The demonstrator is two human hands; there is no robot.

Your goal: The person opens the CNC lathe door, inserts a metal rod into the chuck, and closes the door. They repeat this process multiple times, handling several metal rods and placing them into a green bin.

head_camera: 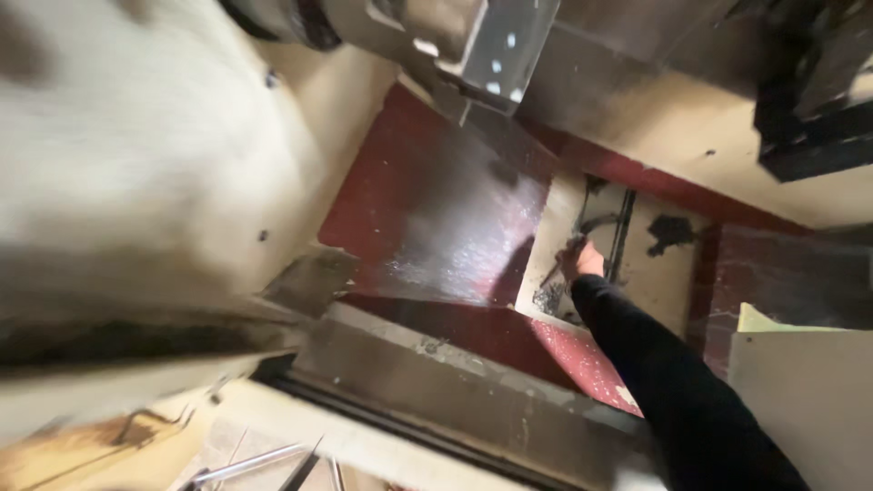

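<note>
A dark red floor [427,209], glossy and scuffed with pale streaks, is seen from above between cream-coloured machine housings. Against the red floor a pale square sheet [650,273] is laid flat, smeared with black grime and patches of dark debris. The right hand [582,261] is stretched down to the left part of this sheet, at the end of an arm in a black sleeve [668,382] that rises from the lower right. The fingers are curled around what appears to be a thin dark tool or brush [556,273], its tip set against a heap of dark filings [548,298] at the sheet's lower left corner; the blur does not allow the object to be identified with certainty. A narrow dark bar [623,232] is lying on the sheet just beside the hand, towards the right. The left hand is not in view. A large cream panel [136,155], heavily blurred, fills the left side, and a grey metal ledge [436,373] runs diagonally across the lower middle. A grey metal bracket [500,50] is seen overhead at the top, and a black block [814,91] occupies the upper right corner. Thin metal rods [255,462] are visible at the bottom edge, over a worn wooden surface.
</note>
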